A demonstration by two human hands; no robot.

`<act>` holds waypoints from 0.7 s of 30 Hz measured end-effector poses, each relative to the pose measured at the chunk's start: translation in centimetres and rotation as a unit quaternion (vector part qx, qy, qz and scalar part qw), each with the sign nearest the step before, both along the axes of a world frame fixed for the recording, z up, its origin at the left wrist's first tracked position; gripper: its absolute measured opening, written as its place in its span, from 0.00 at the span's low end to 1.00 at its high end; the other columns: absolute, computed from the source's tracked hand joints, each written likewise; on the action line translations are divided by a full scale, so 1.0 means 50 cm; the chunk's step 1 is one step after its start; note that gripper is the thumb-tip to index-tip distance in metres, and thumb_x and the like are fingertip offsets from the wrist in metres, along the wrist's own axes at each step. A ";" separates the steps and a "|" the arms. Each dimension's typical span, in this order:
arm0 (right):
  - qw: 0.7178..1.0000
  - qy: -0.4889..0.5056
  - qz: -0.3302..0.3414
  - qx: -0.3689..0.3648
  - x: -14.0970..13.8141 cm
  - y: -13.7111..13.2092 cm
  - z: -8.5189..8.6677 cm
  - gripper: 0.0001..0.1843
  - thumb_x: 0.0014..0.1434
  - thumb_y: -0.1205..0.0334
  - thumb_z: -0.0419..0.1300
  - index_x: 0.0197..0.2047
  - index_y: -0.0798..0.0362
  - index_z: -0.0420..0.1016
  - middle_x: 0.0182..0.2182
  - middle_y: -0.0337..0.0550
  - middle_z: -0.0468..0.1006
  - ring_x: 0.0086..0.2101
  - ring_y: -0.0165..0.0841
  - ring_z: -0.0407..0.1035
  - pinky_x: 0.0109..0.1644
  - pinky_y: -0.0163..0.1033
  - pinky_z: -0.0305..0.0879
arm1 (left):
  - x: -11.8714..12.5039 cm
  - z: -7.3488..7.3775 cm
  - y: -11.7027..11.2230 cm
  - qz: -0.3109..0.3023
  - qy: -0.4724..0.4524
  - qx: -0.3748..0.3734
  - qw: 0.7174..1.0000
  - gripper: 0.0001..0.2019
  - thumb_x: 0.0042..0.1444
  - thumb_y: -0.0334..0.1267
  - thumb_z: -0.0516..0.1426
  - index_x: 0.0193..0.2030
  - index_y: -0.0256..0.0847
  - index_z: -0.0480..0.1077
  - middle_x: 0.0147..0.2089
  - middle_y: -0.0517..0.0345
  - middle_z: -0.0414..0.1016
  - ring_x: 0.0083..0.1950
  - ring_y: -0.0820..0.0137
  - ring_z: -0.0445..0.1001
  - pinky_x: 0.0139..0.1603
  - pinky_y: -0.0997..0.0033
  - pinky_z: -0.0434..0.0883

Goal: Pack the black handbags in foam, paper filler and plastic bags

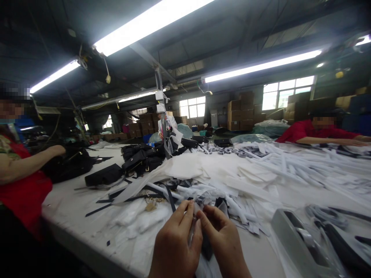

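Observation:
My left hand [175, 241] and my right hand [223, 239] are close together at the bottom middle, over the near edge of a white table [69, 216]. Both hands are closed in a pinch on a small piece wrapped in clear plastic [194, 224], with something black below it between the palms. Just beyond my fingers lies a heap of white paper and plastic strips [232, 181] mixed with black straps [171, 197].
Black bags [142, 156] are piled at the table's middle left. A person in red sits at the left with an arm [31, 162] on a black bag; another person in red [319, 133] leans on the far right. A grey tray [301, 243] lies near right. Cardboard boxes stand behind.

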State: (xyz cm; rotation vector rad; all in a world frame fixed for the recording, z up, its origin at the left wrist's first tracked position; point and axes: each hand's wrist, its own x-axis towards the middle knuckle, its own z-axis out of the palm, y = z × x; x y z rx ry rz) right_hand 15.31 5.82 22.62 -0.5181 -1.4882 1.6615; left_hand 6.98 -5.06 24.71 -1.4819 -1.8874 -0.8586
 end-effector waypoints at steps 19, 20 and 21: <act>0.995 0.045 0.093 0.007 -0.001 0.001 -0.015 0.19 0.58 0.47 0.64 0.45 0.52 0.80 0.41 0.49 0.82 0.38 0.42 0.76 0.44 0.45 0.73 | -0.047 0.028 0.029 -0.204 -0.606 0.025 0.768 0.19 0.49 0.47 0.67 0.41 0.39 0.68 0.36 0.55 0.76 0.37 0.66 0.76 0.36 0.71 0.71; 0.994 0.044 0.096 0.008 0.000 0.000 -0.013 0.20 0.58 0.46 0.63 0.45 0.52 0.80 0.41 0.49 0.82 0.39 0.42 0.76 0.44 0.45 0.73 | -0.046 0.026 0.029 -0.203 -0.603 0.024 0.771 0.18 0.50 0.46 0.67 0.41 0.40 0.68 0.37 0.55 0.76 0.38 0.66 0.76 0.37 0.72 0.71; 0.994 0.043 0.098 0.008 0.001 0.000 -0.012 0.20 0.58 0.46 0.64 0.45 0.52 0.80 0.40 0.49 0.82 0.39 0.42 0.77 0.45 0.45 0.73 | -0.046 0.025 0.029 -0.203 -0.600 0.022 0.773 0.17 0.50 0.45 0.66 0.42 0.40 0.68 0.38 0.55 0.76 0.39 0.66 0.76 0.38 0.72 0.71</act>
